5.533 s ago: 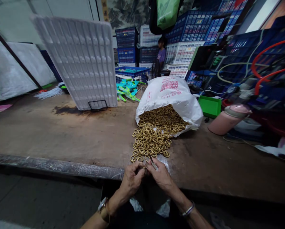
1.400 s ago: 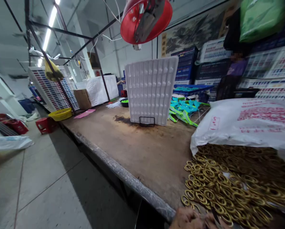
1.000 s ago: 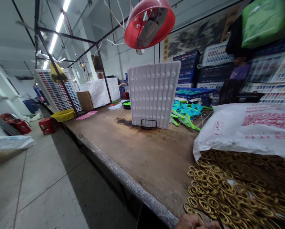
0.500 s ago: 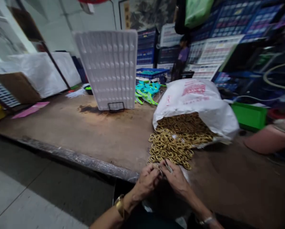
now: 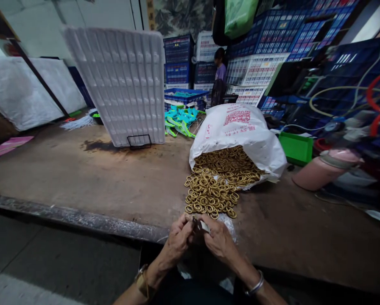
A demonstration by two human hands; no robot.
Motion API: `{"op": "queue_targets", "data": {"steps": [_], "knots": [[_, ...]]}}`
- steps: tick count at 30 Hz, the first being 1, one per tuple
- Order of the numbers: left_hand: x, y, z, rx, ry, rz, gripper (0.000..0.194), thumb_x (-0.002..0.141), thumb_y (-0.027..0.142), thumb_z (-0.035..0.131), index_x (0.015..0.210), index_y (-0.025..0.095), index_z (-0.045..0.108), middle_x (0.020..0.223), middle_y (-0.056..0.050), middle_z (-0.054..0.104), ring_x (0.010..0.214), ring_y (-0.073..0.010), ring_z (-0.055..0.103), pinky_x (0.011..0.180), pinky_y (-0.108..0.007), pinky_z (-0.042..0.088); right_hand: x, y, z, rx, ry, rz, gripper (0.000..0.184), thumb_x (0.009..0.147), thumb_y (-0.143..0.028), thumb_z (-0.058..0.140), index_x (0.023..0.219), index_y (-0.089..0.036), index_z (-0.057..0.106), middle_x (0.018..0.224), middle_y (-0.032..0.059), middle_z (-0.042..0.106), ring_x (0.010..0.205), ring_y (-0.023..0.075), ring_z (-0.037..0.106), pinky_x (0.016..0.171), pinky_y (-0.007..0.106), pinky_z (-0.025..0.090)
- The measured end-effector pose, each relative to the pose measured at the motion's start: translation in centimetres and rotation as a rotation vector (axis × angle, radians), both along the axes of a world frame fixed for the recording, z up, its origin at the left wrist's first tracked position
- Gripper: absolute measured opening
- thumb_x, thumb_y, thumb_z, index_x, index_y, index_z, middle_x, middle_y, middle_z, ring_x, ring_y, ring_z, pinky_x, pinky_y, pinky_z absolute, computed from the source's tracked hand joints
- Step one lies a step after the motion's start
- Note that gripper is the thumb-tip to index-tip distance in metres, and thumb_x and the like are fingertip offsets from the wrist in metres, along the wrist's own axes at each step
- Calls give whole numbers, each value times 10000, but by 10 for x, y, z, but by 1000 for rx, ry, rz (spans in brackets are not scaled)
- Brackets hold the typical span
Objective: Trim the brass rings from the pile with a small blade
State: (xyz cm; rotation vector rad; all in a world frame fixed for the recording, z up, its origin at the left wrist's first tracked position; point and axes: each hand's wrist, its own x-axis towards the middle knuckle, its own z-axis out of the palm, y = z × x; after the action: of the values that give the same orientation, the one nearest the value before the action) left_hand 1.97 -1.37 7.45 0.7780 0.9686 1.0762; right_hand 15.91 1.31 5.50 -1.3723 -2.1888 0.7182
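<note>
Both hands are close together at the table's front edge, just below a pile of gold-coloured rings [image 5: 210, 192]. My left hand [image 5: 178, 235] is closed, its fingertips pinching what looks like one of these rings, mostly hidden. My right hand [image 5: 219, 240] is closed around a small hand tool [image 5: 204, 226] with a pale, metallic-looking body; its dark end meets the left fingertips. The tool's exact kind is not clear. Rings spill towards me from the mouth of a white sack [image 5: 231, 127] with red print, lying on its side.
On the brown table [image 5: 129, 186], a translucent ribbed tray [image 5: 126, 84] stands upright in a black wire stand [image 5: 139, 142]. Turquoise and green pieces [image 5: 182, 118] lie behind it. A green bin [image 5: 294, 148] and a pink cylinder [image 5: 320, 169] are on the right. Farther back, a person [image 5: 220, 76] stands by stacked crates.
The view has swung to the right, so the table's contents appear farther left. Both hands stay together at the table edge, still gripping, with the tool between them slightly turned.
</note>
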Motion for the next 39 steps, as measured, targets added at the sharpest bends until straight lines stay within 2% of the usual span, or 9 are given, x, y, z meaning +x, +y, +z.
{"op": "queue_targets", "data": {"steps": [4,12,15,18,21,23,28,35,39], "knots": [[0,-2,0,31,6,-7,361,670,498,589,690,172,436,492,93,366,386,-22,266,385,-165,192,-3,-4,5,9,-78,47,330,583,-22,330,798,-195,511,702,17,596,635,134,522,579,207,314],[2,-1,-17,112,77,45,352,709,502,544,697,166,439,526,78,400,396,-23,259,397,-167,227,-2,-3,7,-11,-179,77,370,554,-21,345,855,-186,481,676,14,580,615,140,513,556,214,279],[1,-6,-12,58,113,39,353,727,505,519,680,166,432,519,77,400,387,-22,275,389,-164,225,-3,-2,1,-13,-222,44,315,599,-49,375,867,-181,475,681,17,585,600,137,510,536,217,256],[-3,-15,0,15,115,11,339,742,492,512,696,164,445,541,62,439,383,-22,303,370,-157,218,0,4,-7,-42,-304,-57,267,651,-51,377,862,-173,485,674,26,591,574,129,503,521,226,227],[-10,-22,9,7,33,-21,317,768,469,495,708,159,464,541,46,476,369,-25,328,350,-153,222,8,10,-16,-38,-375,-171,233,685,-53,381,853,-166,497,636,26,584,546,124,493,518,239,206],[-15,-21,8,-15,-49,24,310,786,453,475,705,153,480,529,40,476,373,-34,345,342,-152,241,10,10,-19,3,-351,-190,209,707,-67,389,850,-174,497,638,18,584,549,121,496,527,240,211],[-26,-11,-7,-77,-208,177,261,729,384,575,703,133,505,736,-31,572,496,-66,458,372,-159,326,-3,6,-16,19,-241,-158,171,747,-124,418,887,-197,481,759,13,616,641,125,545,556,225,249],[-38,-8,-17,-220,-398,184,217,703,291,608,872,166,551,678,3,573,514,-74,509,408,-153,339,-17,10,-15,-9,-325,-121,259,719,-106,452,952,-217,476,877,25,623,777,151,570,603,232,273],[-39,-7,-25,-311,-502,197,150,704,259,609,685,123,550,694,-20,580,567,-82,533,432,-155,369,-18,11,-14,-30,-379,-129,247,729,-111,444,951,-217,474,857,24,630,753,153,578,592,238,267]]}}
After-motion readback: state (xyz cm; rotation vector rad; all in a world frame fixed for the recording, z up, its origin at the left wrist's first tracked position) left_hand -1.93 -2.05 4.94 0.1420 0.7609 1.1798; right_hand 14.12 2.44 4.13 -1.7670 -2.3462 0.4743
